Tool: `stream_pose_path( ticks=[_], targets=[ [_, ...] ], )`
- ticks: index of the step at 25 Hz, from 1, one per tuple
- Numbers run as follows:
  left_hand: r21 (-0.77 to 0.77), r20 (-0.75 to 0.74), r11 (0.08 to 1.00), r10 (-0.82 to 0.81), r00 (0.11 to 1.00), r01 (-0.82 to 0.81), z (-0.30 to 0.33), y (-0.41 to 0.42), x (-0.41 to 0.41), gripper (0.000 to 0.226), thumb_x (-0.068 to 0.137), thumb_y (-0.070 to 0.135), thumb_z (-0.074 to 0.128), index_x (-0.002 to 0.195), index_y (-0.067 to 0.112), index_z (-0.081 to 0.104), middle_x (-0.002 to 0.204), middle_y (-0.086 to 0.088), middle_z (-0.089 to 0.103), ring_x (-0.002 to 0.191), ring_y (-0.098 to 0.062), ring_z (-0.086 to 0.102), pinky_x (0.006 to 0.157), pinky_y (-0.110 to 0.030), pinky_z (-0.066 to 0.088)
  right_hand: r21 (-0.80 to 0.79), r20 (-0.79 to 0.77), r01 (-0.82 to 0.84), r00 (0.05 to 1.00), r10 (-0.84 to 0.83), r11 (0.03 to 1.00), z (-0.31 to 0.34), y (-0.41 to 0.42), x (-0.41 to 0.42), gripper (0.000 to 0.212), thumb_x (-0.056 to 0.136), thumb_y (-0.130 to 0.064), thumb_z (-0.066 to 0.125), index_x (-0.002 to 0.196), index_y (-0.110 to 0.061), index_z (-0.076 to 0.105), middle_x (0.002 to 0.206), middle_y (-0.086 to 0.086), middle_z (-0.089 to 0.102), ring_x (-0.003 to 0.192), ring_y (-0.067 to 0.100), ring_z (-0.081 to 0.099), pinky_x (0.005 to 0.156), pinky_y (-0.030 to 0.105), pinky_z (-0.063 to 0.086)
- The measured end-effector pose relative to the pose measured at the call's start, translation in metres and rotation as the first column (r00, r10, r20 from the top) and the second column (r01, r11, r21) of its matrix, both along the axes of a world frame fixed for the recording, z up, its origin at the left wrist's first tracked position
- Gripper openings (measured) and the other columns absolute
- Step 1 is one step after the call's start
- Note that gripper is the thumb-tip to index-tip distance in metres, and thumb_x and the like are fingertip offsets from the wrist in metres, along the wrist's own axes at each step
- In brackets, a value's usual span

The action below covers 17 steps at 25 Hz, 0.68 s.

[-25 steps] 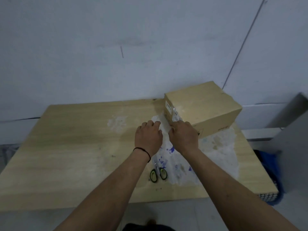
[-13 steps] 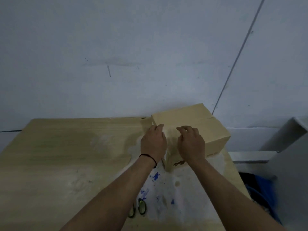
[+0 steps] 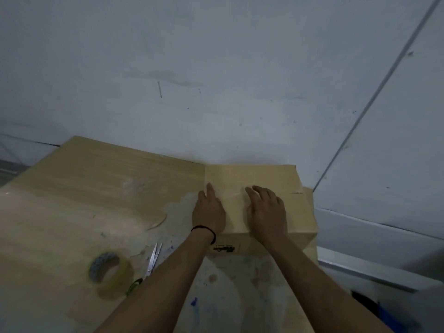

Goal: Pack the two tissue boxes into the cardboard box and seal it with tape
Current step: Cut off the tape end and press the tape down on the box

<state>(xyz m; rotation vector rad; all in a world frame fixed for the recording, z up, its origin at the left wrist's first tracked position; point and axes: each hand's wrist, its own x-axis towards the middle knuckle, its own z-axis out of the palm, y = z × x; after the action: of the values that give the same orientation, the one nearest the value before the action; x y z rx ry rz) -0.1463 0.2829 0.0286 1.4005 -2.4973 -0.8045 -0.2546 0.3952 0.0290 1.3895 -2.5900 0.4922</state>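
A tape roll (image 3: 111, 275) and scissors (image 3: 151, 261) lay nearer than the closed cardboard box (image 3: 254, 181), to its left. Both palms lay flat on the box top: left hand (image 3: 208, 211) at its left edge, right hand (image 3: 266, 212) mid-lid, fingers loosely spread.

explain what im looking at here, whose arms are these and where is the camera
No machine here: these are a person's two bare arms, filmed by a wide-angle camera worn on the head, looking forward and down. That is why the arms enter from the bottom edge.

Both hands lie flat on top of a closed cardboard box at the far right of a wooden table. The left hand, with a black band at the wrist, rests at the box's left edge; the right hand presses the top. Neither hand holds anything.

Nearer, on the table, lie a roll of clear tape and a pair of scissors.
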Motion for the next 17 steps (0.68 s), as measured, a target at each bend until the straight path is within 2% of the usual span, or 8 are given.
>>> stream_pose_path(
  ticks=[2,4,6,9,11,14,17],
  targets=[
    [0.014,0.024,1.000,0.028,0.999,-0.028,-0.005,-0.004,-0.008,0.059,0.106,0.031,0.025,0.157,0.012,0.001,0.155,-0.021,0.032,0.133,-0.035,0.044,0.101,-0.039,0.040,0.127,0.064,-0.009,0.998,0.001,0.992,-0.004,0.000,-0.011,0.060,0.092,-0.038,0.028,0.145,-0.016,0.046,0.148,0.008,0.048,0.135,0.030,0.045,0.106,0.050,0.037],
    [-0.013,0.034,0.998,0.056,0.998,-0.056,-0.007,-0.010,-0.010,0.062,0.105,0.034,0.024,0.156,0.009,-0.002,0.140,-0.022,0.049,0.118,-0.036,0.054,0.091,-0.039,0.044,0.253,0.133,0.000,0.991,-0.035,0.968,-0.010,0.002,-0.020,0.070,0.096,-0.052,0.019,0.156,-0.016,0.022,0.163,0.006,0.023,0.148,0.024,0.022,0.118,0.050,0.017],
    [-0.033,0.058,0.995,0.095,0.994,-0.093,-0.008,-0.012,-0.014,0.065,0.105,0.038,0.022,0.156,0.008,-0.003,0.125,-0.021,0.061,0.107,-0.036,0.059,0.084,-0.039,0.046,0.288,0.171,0.053,0.980,-0.106,0.956,-0.011,0.007,-0.031,0.081,0.094,-0.065,0.016,0.157,-0.015,0.009,0.166,0.004,0.008,0.151,0.022,0.008,0.120,0.050,0.004],
    [-0.012,0.101,0.992,0.129,0.986,-0.129,-0.007,-0.018,-0.017,0.067,0.104,0.043,0.022,0.156,0.005,0.004,0.122,-0.023,0.064,0.109,-0.038,0.059,0.087,-0.041,0.046,0.277,0.181,0.197,0.951,-0.252,0.941,-0.012,0.014,-0.044,0.093,0.088,-0.075,0.015,0.157,-0.012,0.005,0.166,0.008,0.002,0.152,0.026,0.001,0.120,0.054,-0.001],
    [0.016,0.091,0.990,0.138,0.986,-0.140,-0.008,-0.023,-0.017,0.064,0.104,0.045,0.023,0.151,0.001,0.020,0.125,-0.025,0.062,0.113,-0.039,0.058,0.091,-0.041,0.045,0.270,0.196,0.284,0.919,-0.342,0.920,-0.013,0.013,-0.050,0.101,0.084,-0.079,0.016,0.157,-0.011,0.004,0.166,0.010,0.002,0.152,0.030,-0.002,0.118,0.058,-0.001],
    [0.070,0.080,0.986,0.145,0.986,-0.150,-0.008,-0.031,-0.016,0.062,0.103,0.049,0.023,0.128,-0.002,0.047,0.123,-0.025,0.062,0.111,-0.039,0.058,0.090,-0.040,0.044,0.267,0.262,0.370,0.861,-0.437,0.890,-0.009,0.012,-0.053,0.119,0.071,-0.091,0.021,0.157,-0.011,0.002,0.166,0.010,-0.002,0.151,0.036,-0.001,0.116,0.061,0.009],
    [0.127,0.085,0.979,0.149,0.985,-0.159,-0.008,-0.036,-0.015,0.065,0.103,0.051,0.022,0.127,-0.002,0.051,0.127,-0.024,0.060,0.113,-0.038,0.057,0.092,-0.039,0.043,0.264,0.326,0.394,0.823,-0.466,0.881,0.001,0.019,-0.062,0.137,0.057,-0.102,0.027,0.157,-0.011,0.000,0.165,0.013,0.007,0.145,0.040,0.022,0.109,0.054,0.029]
  ],
)
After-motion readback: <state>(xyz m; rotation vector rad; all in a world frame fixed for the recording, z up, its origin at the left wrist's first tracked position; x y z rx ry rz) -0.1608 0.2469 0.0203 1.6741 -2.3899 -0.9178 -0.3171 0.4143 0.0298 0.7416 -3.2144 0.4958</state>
